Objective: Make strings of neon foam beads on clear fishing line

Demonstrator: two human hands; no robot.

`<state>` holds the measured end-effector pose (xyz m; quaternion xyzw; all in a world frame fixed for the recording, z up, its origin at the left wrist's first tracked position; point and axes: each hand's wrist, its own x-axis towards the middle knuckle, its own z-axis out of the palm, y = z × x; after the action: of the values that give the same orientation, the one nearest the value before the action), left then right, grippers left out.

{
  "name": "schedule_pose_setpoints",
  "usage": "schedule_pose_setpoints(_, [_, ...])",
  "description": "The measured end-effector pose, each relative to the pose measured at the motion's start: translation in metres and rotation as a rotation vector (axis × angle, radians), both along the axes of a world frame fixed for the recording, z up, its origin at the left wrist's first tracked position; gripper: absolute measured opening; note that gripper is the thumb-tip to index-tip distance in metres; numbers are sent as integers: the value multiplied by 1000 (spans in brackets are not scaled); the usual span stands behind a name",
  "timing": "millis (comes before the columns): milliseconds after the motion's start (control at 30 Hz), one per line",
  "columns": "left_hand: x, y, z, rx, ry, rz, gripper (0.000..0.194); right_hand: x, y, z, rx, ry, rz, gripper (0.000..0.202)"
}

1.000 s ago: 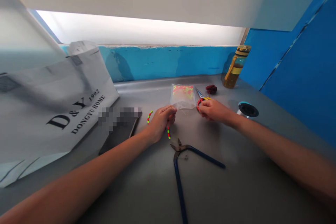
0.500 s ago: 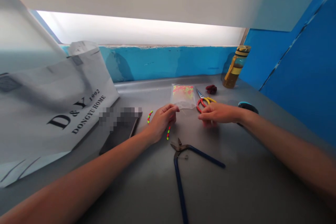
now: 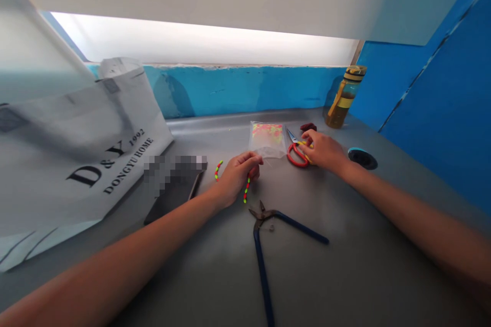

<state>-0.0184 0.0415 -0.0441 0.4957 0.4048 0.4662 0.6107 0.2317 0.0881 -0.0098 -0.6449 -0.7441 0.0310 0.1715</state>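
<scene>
My left hand (image 3: 243,171) is pinched closed around the strand of red and yellow-green beads (image 3: 246,190), whose ends hang out on both sides of the hand. A thin, pale thread tip shows by the fingertips. My right hand (image 3: 320,149) is over the yellow handle of the scissors (image 3: 297,155), its fingers apart and curved; whether they touch the handle is hard to tell. The scissors lie with their blades pointing away. Just left of them is a clear bag of coloured beads (image 3: 267,135).
Open blue-handled pliers (image 3: 264,217) lie in front. A dark device (image 3: 176,184) and a white shopping bag (image 3: 95,153) are at left. Behind the right hand are a dark red bundle (image 3: 308,126) and a bottle (image 3: 345,99); a black and teal object (image 3: 362,158) is at right.
My right hand has moved away from me and slightly right, up to the scissors, and its fingers have spread. My left hand has hardly moved and still holds the bead strand.
</scene>
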Motion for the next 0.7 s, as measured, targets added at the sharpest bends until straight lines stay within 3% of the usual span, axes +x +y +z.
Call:
schedule_pose_setpoints(167, [0,-1,1,-9,11,-32,23,-3,0,-15,-96,-171,63,46])
schedule_pose_setpoints(300, [-1,-2,2,-15,20,-38,22,-5,2,-13,-196,-247,10,55])
schedule_pose_setpoints(400, [-1,-2,1,-9,28,-37,22,-1,7,-9,-248,-187,-27,63])
schedule_pose_setpoints(500, [-1,-1,-1,-7,36,-33,22,5,12,-3,-277,18,-39,68])
schedule_pose_setpoints(600, [-2,1,-4,12,32,-40,21,9,12,6,-394,386,-84,70])
schedule_pose_setpoints(700, [-3,2,-6,26,30,-38,22,7,8,13,-557,720,-86,56])
